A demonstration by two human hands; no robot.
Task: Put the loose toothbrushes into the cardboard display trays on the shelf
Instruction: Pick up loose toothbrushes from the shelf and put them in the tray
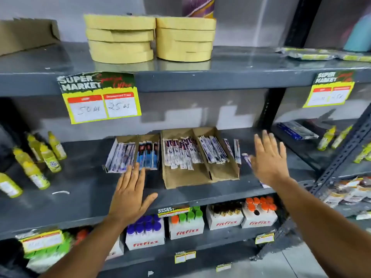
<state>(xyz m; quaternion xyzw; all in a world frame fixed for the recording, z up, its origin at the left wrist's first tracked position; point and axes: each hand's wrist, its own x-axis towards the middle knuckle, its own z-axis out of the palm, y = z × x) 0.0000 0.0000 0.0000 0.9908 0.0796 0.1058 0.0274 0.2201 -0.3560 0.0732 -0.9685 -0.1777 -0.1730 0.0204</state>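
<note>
Two cardboard display trays stand on the middle grey shelf [84,189]. The smaller left tray [128,139] holds packaged toothbrushes in white-purple and blue wrappers. The larger brown right tray [188,179] has two compartments, both with several white-purple packs. Two loose toothbrush packs [237,151] lie on the shelf just right of that tray, and another loose pack [246,158] shows beside my right hand. My left hand [130,194] is flat and open in front of the left tray. My right hand [268,157] is open, fingers spread, over the shelf right of the big tray.
Yellow bottles [42,157] stand and lie at the shelf's left. Stacked tan round boxes [150,39] sit on the shelf above, with price tags [100,98] hanging from its edge. Fitfizz bottle cartons [186,227] fill the shelf below. A slotted steel upright [341,155] rises at right.
</note>
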